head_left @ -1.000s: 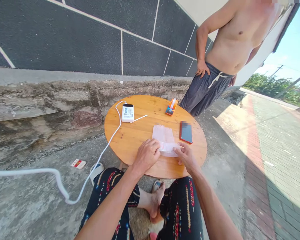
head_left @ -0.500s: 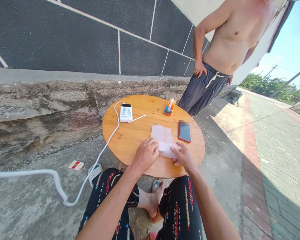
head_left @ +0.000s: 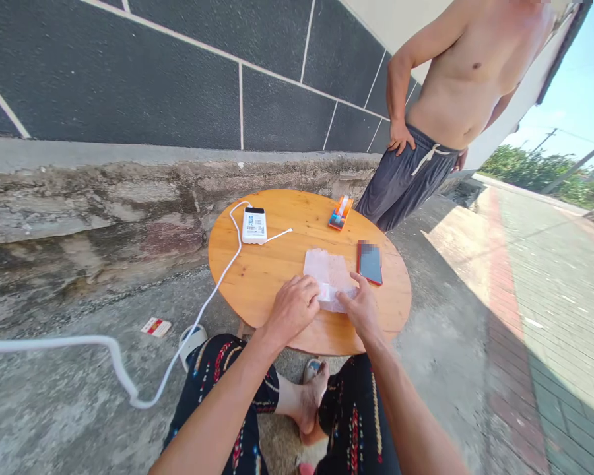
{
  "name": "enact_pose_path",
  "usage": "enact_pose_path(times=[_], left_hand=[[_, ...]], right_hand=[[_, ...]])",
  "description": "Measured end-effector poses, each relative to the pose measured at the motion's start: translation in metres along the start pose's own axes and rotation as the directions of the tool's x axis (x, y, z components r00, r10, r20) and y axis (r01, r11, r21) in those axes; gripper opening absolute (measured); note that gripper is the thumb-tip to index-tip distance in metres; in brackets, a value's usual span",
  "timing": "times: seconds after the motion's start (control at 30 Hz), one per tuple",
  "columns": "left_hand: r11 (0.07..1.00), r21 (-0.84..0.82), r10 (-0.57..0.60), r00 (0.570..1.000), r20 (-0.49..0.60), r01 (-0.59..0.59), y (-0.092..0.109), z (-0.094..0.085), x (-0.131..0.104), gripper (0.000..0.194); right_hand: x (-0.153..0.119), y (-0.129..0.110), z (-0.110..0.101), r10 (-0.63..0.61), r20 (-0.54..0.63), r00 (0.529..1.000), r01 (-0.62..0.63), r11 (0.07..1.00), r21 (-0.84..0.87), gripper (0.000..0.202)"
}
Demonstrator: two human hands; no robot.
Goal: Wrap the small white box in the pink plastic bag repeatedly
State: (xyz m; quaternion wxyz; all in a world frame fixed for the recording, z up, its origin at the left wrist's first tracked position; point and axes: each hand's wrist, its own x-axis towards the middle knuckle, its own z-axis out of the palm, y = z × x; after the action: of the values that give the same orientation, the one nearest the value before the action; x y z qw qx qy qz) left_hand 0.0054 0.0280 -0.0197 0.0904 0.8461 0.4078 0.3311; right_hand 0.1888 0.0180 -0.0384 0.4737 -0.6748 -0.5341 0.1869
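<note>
A sheet of thin, whitish bubble-wrap-like material point(head_left: 324, 264) lies on the round wooden table point(head_left: 247, 290), its near part folded over. My left hand point(head_left: 297, 303) has its fingers curled together on the left end of the fold, gripping it. At the fold's right end is my right hand point(head_left: 361, 303), thumb and fingers apart, with the thumb touching the material. Something small and pale with a pink mark shows in the fold between my hands; I cannot make out what it is. A phone in a red case point(head_left: 370, 264) rests just beyond my right hand.
A white power bank point(head_left: 254, 226) with a white cable point(head_left: 222, 276) sits at the table's far left. An orange tape dispenser point(head_left: 341, 213) stands near the far edge. Behind the table is a person in grey trousers point(head_left: 400, 178). A red and white packet point(head_left: 156, 327) lies on the ground.
The fold has been pressed flatter and lies further over the sheet. My right hand's fingers have moved slightly closer to my left hand. The camera view has shifted a little.
</note>
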Motion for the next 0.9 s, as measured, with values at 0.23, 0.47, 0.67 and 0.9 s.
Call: enact_pose_path(times=[0.23,0.47,0.67,0.9], left_hand=[[0.997,0.064,0.035,0.997,0.065,-0.04,0.001,-0.007,0.006,0.016],[0.994,0.051,0.091,0.992,0.082,-0.096,0.001,-0.008,0.003,0.029],[0.973,0.165,0.139,0.978,0.154,-0.165,0.005,-0.01,0.004,0.026],[0.955,0.21,0.165,0.965,0.202,-0.208,0.005,-0.009,0.01,0.017]], right_hand=[[0.011,-0.009,0.011,-0.067,0.071,0.995,0.079,0.98,-0.183,0.067],[0.009,-0.01,0.014,0.085,0.17,0.982,-0.093,0.995,0.038,0.072],[0.005,-0.014,0.013,0.116,0.195,0.974,-0.153,0.97,0.19,0.075],[0.0,-0.023,0.008,0.167,0.233,0.958,-0.239,0.915,0.325,0.072]])
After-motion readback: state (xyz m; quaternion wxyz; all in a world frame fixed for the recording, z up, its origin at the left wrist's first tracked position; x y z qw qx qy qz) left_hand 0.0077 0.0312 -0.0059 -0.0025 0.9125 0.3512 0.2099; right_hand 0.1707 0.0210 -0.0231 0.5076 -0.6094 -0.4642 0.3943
